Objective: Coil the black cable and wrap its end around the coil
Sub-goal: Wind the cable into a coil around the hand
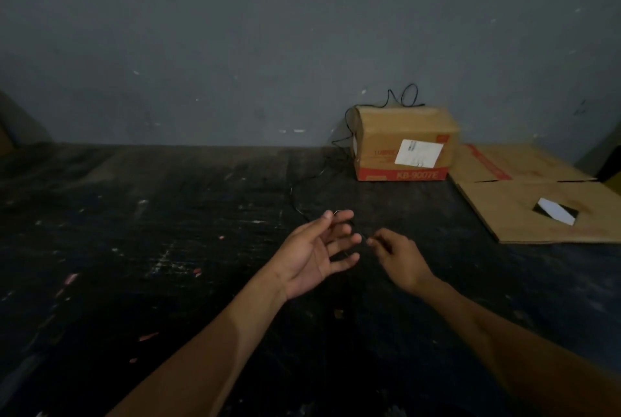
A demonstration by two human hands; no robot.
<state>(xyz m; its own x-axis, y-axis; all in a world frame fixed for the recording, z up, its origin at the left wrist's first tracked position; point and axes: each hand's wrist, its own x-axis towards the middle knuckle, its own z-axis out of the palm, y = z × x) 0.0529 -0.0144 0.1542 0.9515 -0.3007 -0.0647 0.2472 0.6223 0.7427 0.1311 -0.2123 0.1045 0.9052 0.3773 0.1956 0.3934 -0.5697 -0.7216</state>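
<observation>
Nearest, the black cable (349, 250) was pinched in the right hand (398, 257), while the left hand (319, 253) was held open, fingers spread, thin loops seemingly around them. Beyond, the cable's length was run away up-left, then to the cardboard box (403, 144).

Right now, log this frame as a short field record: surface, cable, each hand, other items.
surface: dark scuffed table
cable: thin black cable runs from the top of the cardboard box across the table to the hands
left hand: palm up, fingers spread, cable looped around them
right hand: pinching the cable near the left fingertips
other items: flattened cardboard to the right of the box
coil progress: barely begun
</observation>
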